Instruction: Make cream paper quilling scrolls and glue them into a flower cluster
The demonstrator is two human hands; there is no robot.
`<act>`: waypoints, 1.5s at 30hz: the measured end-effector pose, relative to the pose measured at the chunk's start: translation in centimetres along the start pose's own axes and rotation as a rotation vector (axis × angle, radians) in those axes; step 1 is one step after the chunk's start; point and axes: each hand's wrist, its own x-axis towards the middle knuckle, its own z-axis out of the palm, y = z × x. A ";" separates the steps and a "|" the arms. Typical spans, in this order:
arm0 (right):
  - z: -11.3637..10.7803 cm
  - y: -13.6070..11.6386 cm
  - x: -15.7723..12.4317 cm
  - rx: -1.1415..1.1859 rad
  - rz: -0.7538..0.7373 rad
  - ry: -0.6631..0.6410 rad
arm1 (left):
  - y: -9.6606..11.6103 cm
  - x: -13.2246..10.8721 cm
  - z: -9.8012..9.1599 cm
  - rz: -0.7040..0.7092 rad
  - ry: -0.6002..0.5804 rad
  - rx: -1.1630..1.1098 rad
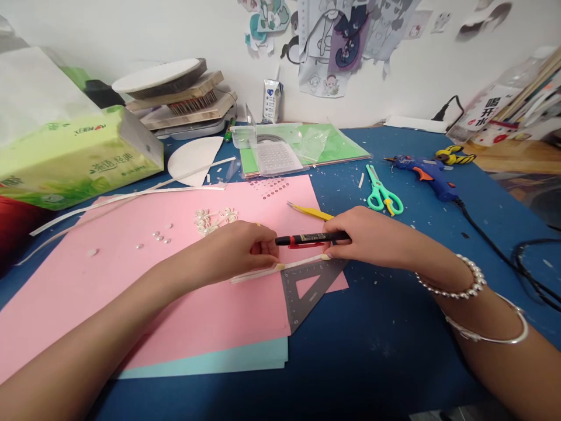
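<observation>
A narrow white strip [255,273] lies along the top edge of a grey set square [307,289]. My left hand [245,245] pinches the strip with thumb and fingers near the set square's left corner. At the strip's right end, the thumb of my right hand [357,237] presses on it. A black pen with a red clip [307,238] is held in my right hand, pointing left toward my left fingers. Beneath lie pink sheets [210,316] over light blue paper [245,356]. Yellow tweezers [311,211] rest just beyond my right hand.
Pearl beads [158,236] and coiled white ornaments [214,219] lie on the pink sheet. Green scissors [381,193] and a blue glue gun [425,175] with a trailing cord are at right. A tissue pack [87,155] stands at left, stacked boards [184,99] behind.
</observation>
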 end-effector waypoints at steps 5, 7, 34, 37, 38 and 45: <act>0.0 0.2 -0.1 0.012 0.001 -0.005 | -0.6 0.2 0.3 0.030 0.020 -0.012; -0.1 0.2 -0.1 0.020 0.005 -0.008 | -0.7 0.2 0.4 0.040 0.021 -0.014; 0.7 -0.8 0.4 0.135 -0.022 -0.006 | -0.4 0.4 0.7 0.031 0.074 -0.002; 0.6 -0.7 0.4 0.141 -0.019 -0.017 | -0.4 0.4 0.6 0.040 0.067 -0.007; 0.7 -0.7 0.5 0.148 -0.020 -0.019 | -0.4 0.4 0.6 0.041 0.069 -0.010; 0.7 -0.8 0.5 0.158 -0.036 -0.008 | -0.5 0.6 0.7 0.043 0.075 -0.004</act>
